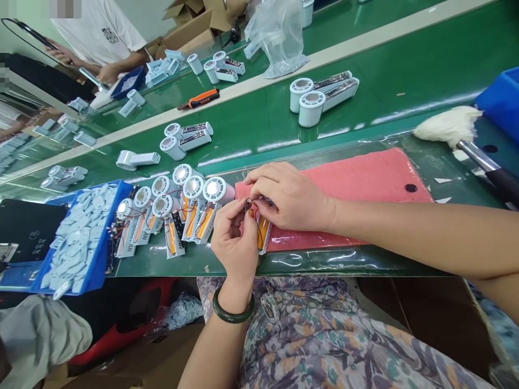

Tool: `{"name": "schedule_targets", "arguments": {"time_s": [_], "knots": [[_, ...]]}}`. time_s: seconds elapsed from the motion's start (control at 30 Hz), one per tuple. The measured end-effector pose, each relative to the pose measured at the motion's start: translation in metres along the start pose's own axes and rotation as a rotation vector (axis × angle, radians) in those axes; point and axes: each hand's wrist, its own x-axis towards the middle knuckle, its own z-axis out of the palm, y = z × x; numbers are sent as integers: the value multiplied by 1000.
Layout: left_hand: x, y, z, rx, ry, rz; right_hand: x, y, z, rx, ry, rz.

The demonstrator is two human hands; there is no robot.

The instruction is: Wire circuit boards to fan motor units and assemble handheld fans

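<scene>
Closely together, both hands (290, 197) pinching a wired part (263, 229)

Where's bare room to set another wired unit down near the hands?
Bare pink mat lies right of the right hand. Green bench is free between the mat and the pair of white units. Left of the left hand, wired units crowd up to the blue tray.

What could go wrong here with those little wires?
The unit pinched between the left hand and right hand has thin wires; a tug might snap or loosen them. The neighbouring units sit close together, so their red wires might snag. The blue tray by the bench might spill its pale pieces if bumped.
</scene>
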Motion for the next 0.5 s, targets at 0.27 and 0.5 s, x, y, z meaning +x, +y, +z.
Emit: {"name": "schedule_targets", "arguments": {"time_s": [0.27, 0.5], "knots": [[2, 4, 2, 0, -18, 27, -1, 0, 4, 32, -26, 35], [2, -1, 0, -2, -33, 54, -1, 4, 5, 67, -11, -14]]}}
